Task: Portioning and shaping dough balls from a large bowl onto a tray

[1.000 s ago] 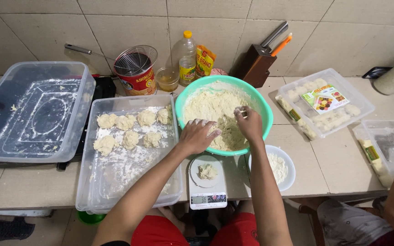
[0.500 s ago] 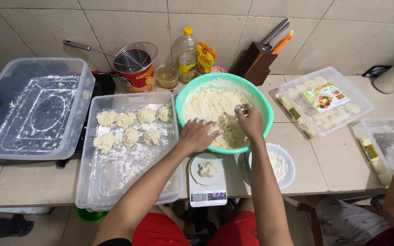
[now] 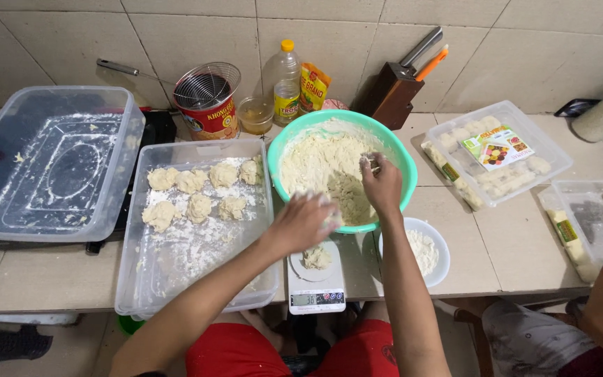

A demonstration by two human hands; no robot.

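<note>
Having been drawn back from the dough (image 3: 322, 171), the left hand (image 3: 308, 222), loosely cupped, is held at the bowl (image 3: 405, 157) rim mid-frame above the scale (image 3: 317, 283); dough is pinched by the right hand (image 3: 380, 183).

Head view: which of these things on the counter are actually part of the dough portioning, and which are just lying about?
In use:
- green bowl of dough, right hand in it
- left hand at its rim
- scale with a dough lump
- floured tray of dough pieces
- small flour bowl

Lying about:
- knife block
- oil bottle
- red tin
- empty clear tub
</note>
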